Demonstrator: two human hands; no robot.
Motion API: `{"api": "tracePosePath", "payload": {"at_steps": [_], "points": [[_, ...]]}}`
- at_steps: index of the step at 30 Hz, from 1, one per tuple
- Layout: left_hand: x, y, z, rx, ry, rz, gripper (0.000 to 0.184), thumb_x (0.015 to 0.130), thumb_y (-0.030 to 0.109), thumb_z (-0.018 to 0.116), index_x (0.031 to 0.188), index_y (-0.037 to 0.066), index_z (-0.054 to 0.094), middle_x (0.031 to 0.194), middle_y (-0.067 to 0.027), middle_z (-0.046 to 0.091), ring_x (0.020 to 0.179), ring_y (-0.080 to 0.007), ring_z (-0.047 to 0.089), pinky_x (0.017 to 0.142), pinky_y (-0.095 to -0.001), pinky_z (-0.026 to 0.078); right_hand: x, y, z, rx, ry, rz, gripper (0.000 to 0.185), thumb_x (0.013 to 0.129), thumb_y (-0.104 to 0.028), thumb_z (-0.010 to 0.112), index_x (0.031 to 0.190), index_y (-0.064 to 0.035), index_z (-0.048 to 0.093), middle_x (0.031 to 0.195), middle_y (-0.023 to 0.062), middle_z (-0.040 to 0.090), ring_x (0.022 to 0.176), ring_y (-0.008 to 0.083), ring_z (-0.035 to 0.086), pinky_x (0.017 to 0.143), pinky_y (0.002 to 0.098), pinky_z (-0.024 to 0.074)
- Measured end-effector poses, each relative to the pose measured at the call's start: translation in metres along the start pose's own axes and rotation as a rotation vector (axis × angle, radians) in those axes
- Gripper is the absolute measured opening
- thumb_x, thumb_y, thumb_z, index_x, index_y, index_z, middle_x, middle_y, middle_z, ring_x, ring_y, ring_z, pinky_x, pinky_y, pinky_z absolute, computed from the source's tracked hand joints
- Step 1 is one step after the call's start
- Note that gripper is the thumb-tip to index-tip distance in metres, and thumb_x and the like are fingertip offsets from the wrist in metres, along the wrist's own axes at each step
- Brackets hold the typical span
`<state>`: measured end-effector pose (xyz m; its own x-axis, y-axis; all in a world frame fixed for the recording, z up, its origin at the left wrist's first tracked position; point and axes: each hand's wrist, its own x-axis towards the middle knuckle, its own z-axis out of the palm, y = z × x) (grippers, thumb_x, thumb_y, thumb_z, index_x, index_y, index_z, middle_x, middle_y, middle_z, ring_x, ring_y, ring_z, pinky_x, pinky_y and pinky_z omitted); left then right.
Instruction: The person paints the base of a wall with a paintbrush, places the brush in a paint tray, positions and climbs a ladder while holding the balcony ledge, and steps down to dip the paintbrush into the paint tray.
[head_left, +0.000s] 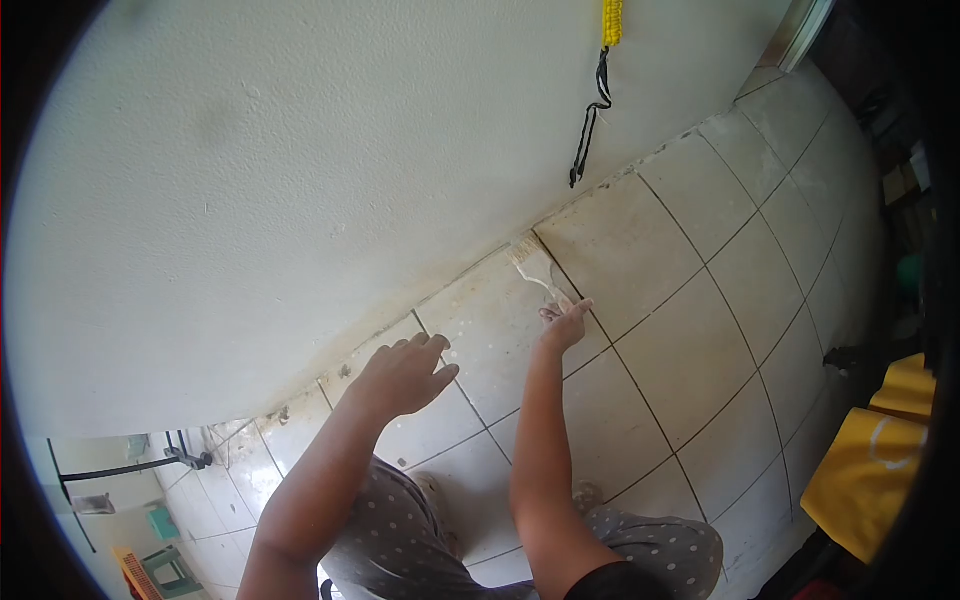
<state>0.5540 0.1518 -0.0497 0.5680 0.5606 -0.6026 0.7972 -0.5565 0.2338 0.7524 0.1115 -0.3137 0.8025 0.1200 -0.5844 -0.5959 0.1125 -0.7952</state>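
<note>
My right hand is closed round the handle of a wide, flat paintbrush with a pale, whitish head. The bristles point away from me and rest at, or just above, the floor tiles near the foot of the white wall. Over the tiles to the left hovers my left hand, holding nothing, its thumb apart from its loosely bent fingers. Beneath both hands lies the tiled floor, with whitish smears and specks on it. Whether the bristles touch the wall I cannot tell.
A yellow woven strap with a black cord hangs against the wall. Yellow cloth is at the right. At lower left are a black metal frame and a green stool-like object. My knees in dotted trousers are close below.
</note>
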Motion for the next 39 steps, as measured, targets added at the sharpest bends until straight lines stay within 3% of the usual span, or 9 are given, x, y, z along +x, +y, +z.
{"api": "tracePosePath", "payload": {"at_steps": [3, 6, 9, 15, 21, 30, 36, 39], "points": [[0.003, 0.002, 0.000, -0.009, -0.018, 0.002, 0.042, 0.098, 0.038, 0.050, 0.128, 0.010, 0.052, 0.116, -0.0147, 0.062, 0.108, -0.0315, 0.060, 0.093, -0.0432, 0.046, 0.001, 0.006, 0.009, 0.017, -0.044, -0.070, 0.074, 0.104, -0.051, 0.033, 0.098, 0.0134, 0.068, 0.078, 0.0178, 0.066, 0.054, 0.0213, 0.060, 0.055, 0.0298, 0.0516], [0.005, -0.001, 0.003, -0.027, -0.019, 0.006, 0.042, 0.098, 0.038, 0.050, 0.129, 0.010, 0.052, 0.116, -0.0147, 0.062, 0.108, -0.0314, 0.060, 0.093, -0.0427, 0.046, -0.001, 0.007, 0.017, 0.127, -0.095, -0.035, 0.081, 0.100, -0.059, 0.037, 0.110, 0.0188, 0.057, 0.076, 0.0192, 0.062, 0.061, 0.0248, 0.060, 0.061, 0.0353, 0.0562], [0.007, -0.001, 0.001, -0.033, -0.023, 0.011, 0.042, 0.098, 0.038, 0.050, 0.129, 0.009, 0.052, 0.116, -0.0148, 0.062, 0.109, -0.0313, 0.060, 0.093, -0.0425, 0.046, -0.004, 0.005, 0.025, 0.175, -0.122, 0.059, 0.082, 0.099, -0.061, 0.037, 0.112, 0.0178, 0.057, 0.076, 0.0195, 0.061, 0.064, 0.0264, 0.060, 0.067, 0.0383, 0.0563], [0.008, 0.001, -0.004, -0.052, -0.056, 0.002, 0.045, 0.098, 0.039, 0.049, 0.129, 0.008, 0.052, 0.121, -0.0158, 0.060, 0.113, -0.0326, 0.058, 0.096, -0.0442, 0.046, -0.006, 0.003, 0.019, 0.371, -0.200, 0.182, 0.087, 0.097, -0.066, 0.034, 0.117, 0.0168, 0.054, 0.076, 0.0146, 0.057, 0.068, 0.0233, 0.055, 0.076, 0.0373, 0.0510], [0.009, 0.000, -0.002, -0.040, -0.037, 0.004, 0.042, 0.099, 0.039, 0.049, 0.129, 0.010, 0.052, 0.117, -0.0132, 0.062, 0.108, -0.0312, 0.060, 0.094, -0.0424, 0.046, 0.000, 0.017, -0.010, 0.415, -0.156, 0.155, 0.091, 0.097, -0.068, 0.027, 0.117, 0.0166, 0.054, 0.073, 0.0076, 0.051, 0.063, 0.0187, 0.047, 0.074, 0.0321, 0.0472], [0.006, -0.002, -0.002, -0.027, -0.036, -0.010, 0.042, 0.099, 0.038, 0.049, 0.130, 0.010, 0.051, 0.118, -0.0134, 0.062, 0.110, -0.0310, 0.059, 0.095, -0.0424, 0.046, -0.002, 0.026, 0.012, 0.264, -0.154, 0.133, 0.086, 0.099, -0.065, 0.029, 0.116, 0.0156, 0.055, 0.082, 0.0175, 0.062, 0.071, 0.0242, 0.060, 0.075, 0.0375, 0.0532], [0.005, -0.002, -0.002, -0.050, -0.037, -0.004, 0.042, 0.099, 0.038, 0.049, 0.130, 0.010, 0.052, 0.118, -0.0143, 0.062, 0.110, -0.0314, 0.059, 0.095, -0.0424, 0.046, -0.012, -0.011, 0.014, 0.341, -0.296, 0.081, 0.082, 0.100, -0.062, 0.029, 0.116, 0.0140, 0.055, 0.080, 0.0170, 0.062, 0.069, 0.0235, 0.057, 0.073, 0.0366, 0.0522], [0.005, -0.002, -0.003, -0.043, -0.033, 0.002, 0.042, 0.099, 0.038, 0.049, 0.130, 0.009, 0.052, 0.117, -0.0148, 0.062, 0.109, -0.0317, 0.059, 0.094, -0.0426, 0.046, -0.009, -0.017, 0.005, 0.490, -0.138, 0.113, 0.083, 0.100, -0.062, 0.027, 0.117, 0.0138, 0.054, 0.079, 0.0156, 0.061, 0.067, 0.0226, 0.055, 0.072, 0.0356, 0.0515]]}}
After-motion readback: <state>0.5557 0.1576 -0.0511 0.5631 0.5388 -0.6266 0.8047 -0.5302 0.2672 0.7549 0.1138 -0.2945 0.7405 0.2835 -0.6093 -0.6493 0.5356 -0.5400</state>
